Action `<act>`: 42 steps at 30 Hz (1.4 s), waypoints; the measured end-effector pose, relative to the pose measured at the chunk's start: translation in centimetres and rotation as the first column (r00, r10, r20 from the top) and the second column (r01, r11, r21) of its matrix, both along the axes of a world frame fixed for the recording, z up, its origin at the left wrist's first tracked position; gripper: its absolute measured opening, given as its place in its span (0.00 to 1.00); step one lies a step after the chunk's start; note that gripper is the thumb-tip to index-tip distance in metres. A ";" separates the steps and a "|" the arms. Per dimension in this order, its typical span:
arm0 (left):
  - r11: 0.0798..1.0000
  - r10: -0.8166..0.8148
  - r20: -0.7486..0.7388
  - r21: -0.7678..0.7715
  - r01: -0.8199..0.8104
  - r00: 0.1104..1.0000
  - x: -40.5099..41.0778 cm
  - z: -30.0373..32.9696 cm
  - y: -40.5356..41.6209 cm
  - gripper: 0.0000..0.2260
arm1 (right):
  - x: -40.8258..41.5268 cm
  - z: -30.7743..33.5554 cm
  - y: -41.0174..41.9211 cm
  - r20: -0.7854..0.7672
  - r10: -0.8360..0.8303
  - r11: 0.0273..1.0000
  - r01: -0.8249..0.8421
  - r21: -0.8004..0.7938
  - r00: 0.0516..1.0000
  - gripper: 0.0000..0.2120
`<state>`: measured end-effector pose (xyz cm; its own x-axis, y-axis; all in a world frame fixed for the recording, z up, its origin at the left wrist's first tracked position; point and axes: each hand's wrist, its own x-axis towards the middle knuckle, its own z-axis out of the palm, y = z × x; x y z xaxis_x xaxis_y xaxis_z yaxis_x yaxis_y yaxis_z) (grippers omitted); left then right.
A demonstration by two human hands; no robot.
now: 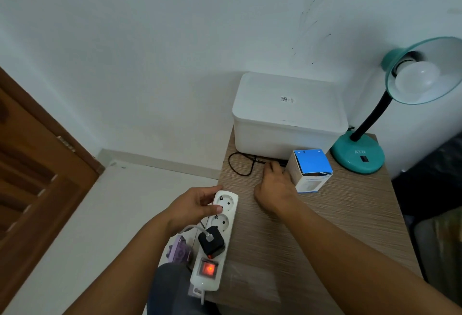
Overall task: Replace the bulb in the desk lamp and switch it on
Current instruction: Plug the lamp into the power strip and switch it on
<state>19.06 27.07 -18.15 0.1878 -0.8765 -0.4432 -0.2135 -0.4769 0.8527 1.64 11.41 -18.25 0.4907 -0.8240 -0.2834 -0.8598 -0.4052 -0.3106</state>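
Seen from above, looking down over a wood-grain table. Nearest, a white power strip lay along the table's left edge, long axis running near to far, red switch glowing at the near end, a black adapter plugged in just beyond it, two free sockets further on. Left hand gripped the strip's far end, thumb curled across the top socket, forearm reaching in from the near left. Right hand stretched further across, palm down, fingers curled at the dark plug on a black cord; grip itself hidden. Just right of that hand, touching it, a blue-topped bulb box. Beyond, a white lidded box against the wall. At the far right corner, a teal desk lamp, black neck leaning up and right, shade tilted open toward the viewer, a white bulb seated inside, unlit.
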 end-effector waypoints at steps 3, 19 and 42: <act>1.000 -0.008 0.008 0.005 0.008 1.000 0.1 -0.2 0.1 0.26 | 0.5 0.0 -0.1 -0.031 -0.008 1.000 0.008 0.012 0.999 0.32; 1.000 -0.004 -0.024 -0.014 0.003 1.000 0.1 -0.4 0.0 0.26 | -1.1 -0.6 1.8 0.008 0.245 0.962 -0.243 -0.122 0.969 0.25; 0.998 0.031 -0.023 -0.053 -0.033 0.999 -0.2 -0.5 0.1 0.25 | -1.0 -0.1 -0.1 -0.007 0.048 0.990 -0.048 -0.130 0.999 0.10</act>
<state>18.82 27.21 -18.66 0.2067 -0.8926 -0.4007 -0.1796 -0.4372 0.8812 0.61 11.27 -18.37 0.5296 -0.8296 -0.1768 -0.8395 -0.4827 -0.2494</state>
